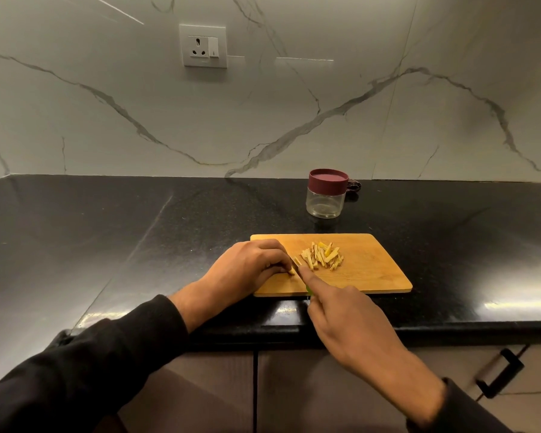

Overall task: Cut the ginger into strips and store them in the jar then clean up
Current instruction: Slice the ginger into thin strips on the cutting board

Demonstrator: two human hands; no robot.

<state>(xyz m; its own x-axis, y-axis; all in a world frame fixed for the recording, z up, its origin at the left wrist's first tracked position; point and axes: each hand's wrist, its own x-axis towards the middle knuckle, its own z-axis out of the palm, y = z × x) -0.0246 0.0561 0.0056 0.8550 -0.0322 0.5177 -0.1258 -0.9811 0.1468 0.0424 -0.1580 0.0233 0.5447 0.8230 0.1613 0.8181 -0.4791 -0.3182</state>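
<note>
My left hand point(247, 268) rests on the left end of the rectangular wooden cutting board point(366, 276), which lies near the front edge of the black polished stone surface point(138, 239). Its curled fingers point(278, 264) pinch a small piece of ginger point(291, 271) down on the wood. My right hand point(344, 320) grips a knife point(300, 273) that is mostly hidden, apparently green-handled, forefinger stretched along its back. A pile of pale yellow ginger strips point(322, 256) sits mid-board. Beyond the board's far edge stands a clear glass jar with a maroon lid point(327, 193), closed.
</note>
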